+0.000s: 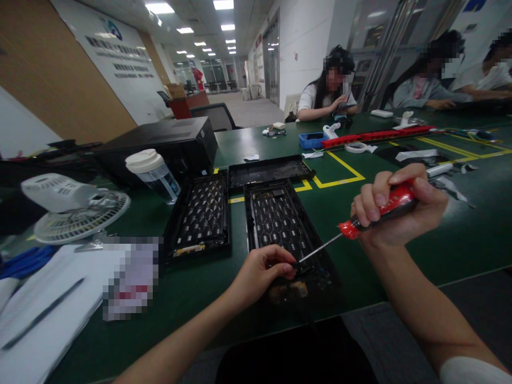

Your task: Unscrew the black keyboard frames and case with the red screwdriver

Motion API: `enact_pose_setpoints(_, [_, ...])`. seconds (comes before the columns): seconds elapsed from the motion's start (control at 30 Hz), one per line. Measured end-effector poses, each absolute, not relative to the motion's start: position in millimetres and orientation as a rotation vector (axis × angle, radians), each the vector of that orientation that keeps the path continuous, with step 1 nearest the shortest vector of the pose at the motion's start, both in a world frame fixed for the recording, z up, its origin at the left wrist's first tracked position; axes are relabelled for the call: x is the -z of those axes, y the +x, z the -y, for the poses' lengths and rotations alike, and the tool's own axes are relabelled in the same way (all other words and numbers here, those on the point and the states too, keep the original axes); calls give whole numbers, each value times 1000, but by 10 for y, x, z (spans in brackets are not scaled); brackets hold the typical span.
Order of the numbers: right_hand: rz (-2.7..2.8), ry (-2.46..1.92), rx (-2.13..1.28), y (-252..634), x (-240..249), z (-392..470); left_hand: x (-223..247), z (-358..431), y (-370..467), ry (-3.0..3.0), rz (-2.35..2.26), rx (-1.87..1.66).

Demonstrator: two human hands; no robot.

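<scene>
My right hand (400, 205) is wrapped round the red and black handle of a screwdriver (320, 249), raised over the table's front right. Its thin metal shaft slants down to the left, and the tip meets the fingers of my left hand (266, 269). Thumb and fingers of that hand pinch a small dark piece whose kind I cannot make out. Beneath both lies a black rectangular casing (276, 213) with a pattern of rounded cells inside. A similar black casing (202, 210) sits to its left, and a shallow black frame (268, 170) lies behind them.
At the left are a white fan (80, 205), a lidded bottle (154, 173), papers (52, 314) with a pen, and a large black box (168, 141). A blue tray (312, 140), a red strip (376, 136) and a tape roll (358, 148) lie further back. Several people sit across the table.
</scene>
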State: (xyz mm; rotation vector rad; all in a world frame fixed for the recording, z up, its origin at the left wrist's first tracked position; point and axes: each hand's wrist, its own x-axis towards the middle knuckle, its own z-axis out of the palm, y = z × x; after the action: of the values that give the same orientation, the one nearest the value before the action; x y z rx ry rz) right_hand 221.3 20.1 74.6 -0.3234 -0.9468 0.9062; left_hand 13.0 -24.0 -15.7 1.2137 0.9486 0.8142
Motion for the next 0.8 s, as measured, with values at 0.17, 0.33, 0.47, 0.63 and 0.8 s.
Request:
enact_pose_setpoints(0.17, [966, -341, -912, 2223, -749, -195, 174, 232, 115, 1276, -946, -801])
enact_pose_setpoints(0.33, [989, -307, -924, 2221, -762, -176, 148, 243, 115, 1294, -930, -768])
enact_pose_setpoints(0.47, [997, -288, -911, 2206, -776, -164, 138, 241, 121, 1269, -926, -761])
enact_pose_setpoints(0.63, [999, -328, -900, 2205, -775, -157, 136, 237, 120, 1278, -916, -760])
enact_pose_setpoints(0.8, [1011, -340, -889, 2212, -789, -134, 114, 230, 109, 1246, -885, -756])
